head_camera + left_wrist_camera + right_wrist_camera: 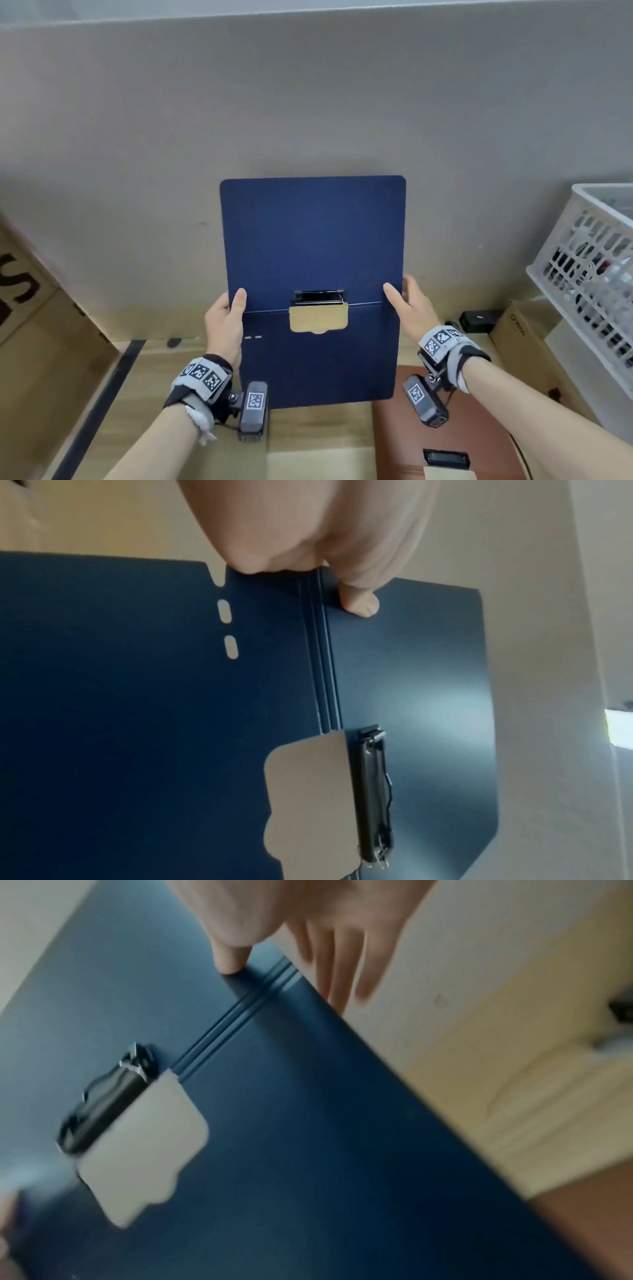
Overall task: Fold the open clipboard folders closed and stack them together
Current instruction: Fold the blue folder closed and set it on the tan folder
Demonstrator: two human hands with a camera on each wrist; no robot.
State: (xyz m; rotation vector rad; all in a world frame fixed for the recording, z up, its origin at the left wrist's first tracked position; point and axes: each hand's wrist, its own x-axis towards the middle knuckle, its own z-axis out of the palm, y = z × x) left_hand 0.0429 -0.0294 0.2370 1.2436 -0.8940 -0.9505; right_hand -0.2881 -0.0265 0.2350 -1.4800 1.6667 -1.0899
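Observation:
An open dark blue clipboard folder [311, 240] is held upright in the air, its inside facing me, with the fold line running level across it. A black clip [318, 296] sits at mid-fold above a tan cut-out. My left hand [227, 315] grips the left edge at the fold, thumb [359, 601] on the front. My right hand [407, 308] pinches the right edge, thumb [232, 958] in front and fingers behind. A brown folder [445, 421] with its own black clip [445, 459] lies open on the table at the lower right.
A white slatted basket [589, 267] with items in it stands at the right, above a cardboard box [524, 335] and a black device [478, 318]. Large cardboard boxes [41, 342] line the left. A grey wall panel [308, 102] rises just behind the wooden table [154, 394].

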